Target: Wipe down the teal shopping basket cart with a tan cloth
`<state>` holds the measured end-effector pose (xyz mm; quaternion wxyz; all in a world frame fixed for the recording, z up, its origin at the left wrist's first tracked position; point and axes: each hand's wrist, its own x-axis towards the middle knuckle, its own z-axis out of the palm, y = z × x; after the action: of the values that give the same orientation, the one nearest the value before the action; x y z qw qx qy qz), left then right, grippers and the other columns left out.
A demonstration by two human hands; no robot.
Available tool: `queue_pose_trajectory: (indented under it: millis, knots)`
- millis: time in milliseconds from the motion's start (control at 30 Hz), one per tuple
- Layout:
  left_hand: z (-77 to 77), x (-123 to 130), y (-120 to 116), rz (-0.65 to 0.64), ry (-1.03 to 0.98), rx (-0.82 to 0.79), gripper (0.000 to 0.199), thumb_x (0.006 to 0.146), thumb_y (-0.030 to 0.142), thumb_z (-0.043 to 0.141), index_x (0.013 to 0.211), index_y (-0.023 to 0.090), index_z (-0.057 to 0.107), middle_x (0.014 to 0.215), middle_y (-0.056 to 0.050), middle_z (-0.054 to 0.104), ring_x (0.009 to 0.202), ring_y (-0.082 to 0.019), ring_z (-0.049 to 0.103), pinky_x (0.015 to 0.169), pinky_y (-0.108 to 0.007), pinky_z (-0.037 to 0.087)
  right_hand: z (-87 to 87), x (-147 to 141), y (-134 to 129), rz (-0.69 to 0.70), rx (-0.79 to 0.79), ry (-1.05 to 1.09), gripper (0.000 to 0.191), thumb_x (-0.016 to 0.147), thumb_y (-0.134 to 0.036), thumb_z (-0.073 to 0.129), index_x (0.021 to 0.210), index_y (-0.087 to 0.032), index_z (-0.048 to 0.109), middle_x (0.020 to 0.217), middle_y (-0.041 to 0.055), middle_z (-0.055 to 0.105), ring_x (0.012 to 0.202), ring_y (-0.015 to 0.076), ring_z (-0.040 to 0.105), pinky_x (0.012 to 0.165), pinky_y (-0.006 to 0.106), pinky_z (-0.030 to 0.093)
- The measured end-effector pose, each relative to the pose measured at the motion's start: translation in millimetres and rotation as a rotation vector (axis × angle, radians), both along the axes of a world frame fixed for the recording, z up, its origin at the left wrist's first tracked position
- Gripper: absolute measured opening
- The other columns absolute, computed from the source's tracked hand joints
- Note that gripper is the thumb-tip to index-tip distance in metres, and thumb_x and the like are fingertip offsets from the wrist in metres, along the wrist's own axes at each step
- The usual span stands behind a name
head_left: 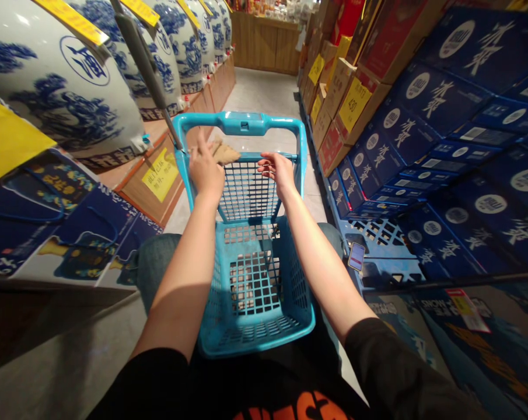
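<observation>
A turquoise plastic shopping basket (246, 226) with grid walls and floor stands between my knees, with nothing lying in it. My left hand (206, 170) is at the far rim's left end, closed on a tan cloth (225, 153) that sticks out past my fingers to the right. Near the right part of the same rim is my right hand (278, 172), its fingers loosely curled and apart, holding nothing I can see. Whether its fingertips touch the rim I cannot tell. Beyond both hands rises the basket's turquoise handle (245, 123), with a grey telescopic pole (143, 58) at its left.
Large blue-and-white jars (66, 76) line the left on wooden stands. Stacked blue boxes (404, 134) rise at the right on a blue pallet (377, 239), where a phone (356, 256) lies. Cartons (357, 105) with yellow price signs continue beyond. An aisle (268, 96) runs ahead to a wooden counter (264, 44).
</observation>
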<state>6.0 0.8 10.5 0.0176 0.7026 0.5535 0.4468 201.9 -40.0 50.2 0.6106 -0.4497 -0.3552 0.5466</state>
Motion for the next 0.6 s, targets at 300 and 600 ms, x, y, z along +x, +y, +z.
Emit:
queue_pose_trajectory:
  millis: [300, 600]
  knots:
    - [5.4, 35, -12, -0.146, 0.042, -0.026, 0.05, 0.083, 0.001, 0.049, 0.123, 0.022, 0.073, 0.151, -0.009, 0.068, 0.149, -0.03, 0.056, 0.135, -0.048, 0.038, -5.7, -2, 5, 0.027, 0.035, -0.057, 0.029, 0.108, -0.013, 0.05, 0.086, -0.017, 0.068, 0.061, -0.0073, 0.067, 0.051, 0.0038, 0.062, 0.051, 0.01, 0.043]
    - [4.2, 11, -6, -0.046, -0.042, -0.027, 0.051, 0.084, 0.003, 0.052, 0.125, 0.025, 0.074, 0.147, -0.008, 0.07, 0.149, -0.031, 0.055, 0.135, -0.05, 0.038, -7.7, -1, 7, 0.039, 0.042, -0.083, 0.026, 0.108, -0.014, 0.052, 0.088, -0.017, 0.069, 0.064, -0.0063, 0.067, 0.054, 0.0046, 0.063, 0.052, 0.01, 0.044]
